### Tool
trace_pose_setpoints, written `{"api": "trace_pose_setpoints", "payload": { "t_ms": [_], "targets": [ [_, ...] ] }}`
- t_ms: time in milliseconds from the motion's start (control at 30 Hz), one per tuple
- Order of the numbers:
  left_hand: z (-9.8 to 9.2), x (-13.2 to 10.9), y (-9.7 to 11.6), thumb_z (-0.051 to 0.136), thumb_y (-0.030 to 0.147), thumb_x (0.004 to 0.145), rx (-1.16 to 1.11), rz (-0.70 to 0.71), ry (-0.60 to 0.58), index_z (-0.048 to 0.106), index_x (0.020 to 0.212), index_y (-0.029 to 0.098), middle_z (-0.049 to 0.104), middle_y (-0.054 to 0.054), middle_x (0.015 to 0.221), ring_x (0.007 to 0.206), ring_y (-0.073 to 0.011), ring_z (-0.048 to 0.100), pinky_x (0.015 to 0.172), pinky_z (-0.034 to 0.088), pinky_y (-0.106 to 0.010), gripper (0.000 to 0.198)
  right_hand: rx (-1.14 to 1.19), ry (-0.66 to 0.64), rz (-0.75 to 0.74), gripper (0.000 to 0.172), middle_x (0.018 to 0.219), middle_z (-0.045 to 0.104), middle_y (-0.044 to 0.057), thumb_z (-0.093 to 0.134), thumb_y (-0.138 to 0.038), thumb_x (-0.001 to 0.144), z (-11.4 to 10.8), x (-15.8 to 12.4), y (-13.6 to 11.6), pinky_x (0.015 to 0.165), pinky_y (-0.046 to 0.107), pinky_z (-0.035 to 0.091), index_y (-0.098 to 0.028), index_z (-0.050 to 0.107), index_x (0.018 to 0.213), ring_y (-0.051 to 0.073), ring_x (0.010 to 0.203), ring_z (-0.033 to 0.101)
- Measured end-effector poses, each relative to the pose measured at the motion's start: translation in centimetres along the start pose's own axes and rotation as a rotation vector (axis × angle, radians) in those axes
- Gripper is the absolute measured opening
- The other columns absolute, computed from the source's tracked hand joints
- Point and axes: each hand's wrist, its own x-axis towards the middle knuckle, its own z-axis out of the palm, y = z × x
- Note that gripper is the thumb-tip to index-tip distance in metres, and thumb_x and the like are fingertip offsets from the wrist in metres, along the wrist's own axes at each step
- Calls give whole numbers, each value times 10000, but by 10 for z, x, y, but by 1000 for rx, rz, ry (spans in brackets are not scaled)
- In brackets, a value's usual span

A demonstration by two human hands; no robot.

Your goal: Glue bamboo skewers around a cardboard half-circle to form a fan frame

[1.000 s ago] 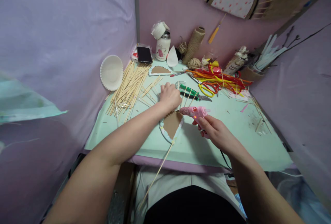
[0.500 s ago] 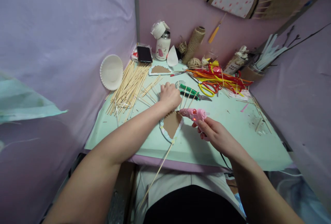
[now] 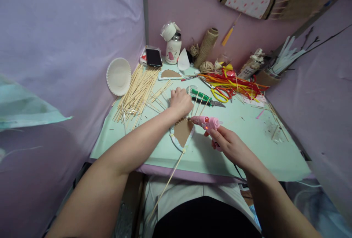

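Note:
My right hand (image 3: 227,142) grips a pink hot glue gun (image 3: 206,122), a small orange light glowing on its body. Its nozzle touches or nearly touches the upper edge of a leaf-shaped cardboard piece (image 3: 181,135), brown in the middle with a pale patterned rim. Thin wooden sticks (image 3: 198,104) fan out from that upper edge, and one long stick (image 3: 170,179) runs from the lower tip toward my lap. Over the upper edge, among the sticks, my left hand (image 3: 180,102) is closed with curled fingers; what it pinches is hidden beneath it.
Green-handled pruning shears (image 3: 203,96) and yellow-and-red scissors (image 3: 220,94) lie beyond my hands. A heap of wooden sticks (image 3: 137,93) and a white scalloped dish (image 3: 118,76) are left. Behind stand a white bottle (image 3: 172,51), twine spool (image 3: 206,47) and coloured pipe cleaners (image 3: 236,84).
The glue gun and my right hand have shifted very slightly. My left hand and the cardboard piece stay in place.

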Motion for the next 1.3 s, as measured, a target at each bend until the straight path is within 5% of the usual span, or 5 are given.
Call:
{"api": "trace_pose_setpoints", "payload": {
  "t_ms": [1300],
  "targets": [
    [2, 0, 0, 475, 222, 890, 6, -4, -3, 740, 1025, 131, 630, -163, 1143, 1129, -314, 435, 925, 317, -437, 311, -13, 29, 18, 514, 611, 562, 14, 382, -647, 919, -3, -4, -3, 580, 309, 439, -192, 616, 864, 180, 580, 551]
  ]
}}
